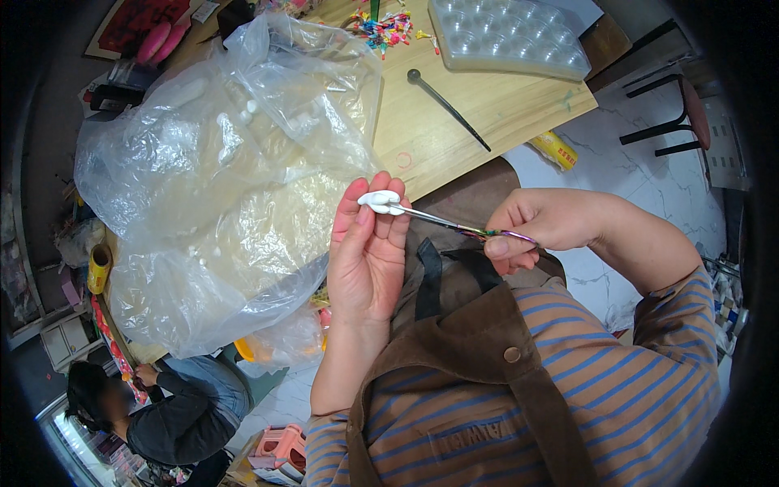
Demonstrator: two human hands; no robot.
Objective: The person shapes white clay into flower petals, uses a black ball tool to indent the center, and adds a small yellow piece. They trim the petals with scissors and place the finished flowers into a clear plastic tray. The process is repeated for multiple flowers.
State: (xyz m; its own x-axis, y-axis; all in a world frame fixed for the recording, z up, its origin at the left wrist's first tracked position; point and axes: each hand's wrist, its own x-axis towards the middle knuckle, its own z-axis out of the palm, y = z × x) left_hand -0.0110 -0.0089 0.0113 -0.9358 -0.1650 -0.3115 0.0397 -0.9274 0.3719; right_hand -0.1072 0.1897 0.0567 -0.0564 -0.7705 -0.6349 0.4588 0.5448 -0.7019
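In my left hand (pixel 369 255), palm up, a small white piece of modelling clay (pixel 380 202) with rounded lobes lies held between thumb and fingertips. My right hand (pixel 523 228) grips the handles of small scissors with iridescent loops (pixel 487 234); their slim metal blades reach left, and the tips touch or enter the white piece. Whether the blades are parted is too small to tell. Beyond my hands, a clear plastic sheet or bag (pixel 255 201) covers much of the wooden table (pixel 438 128), with white lumps (pixel 226 137) under or within it.
A black ball-ended tool (pixel 450 106) lies on the table near a clear tray with round cups (pixel 511 36) and a pile of colourful small pieces (pixel 386 30). Another person (pixel 176 420) sits at lower left. A stool (pixel 688 115) stands at right.
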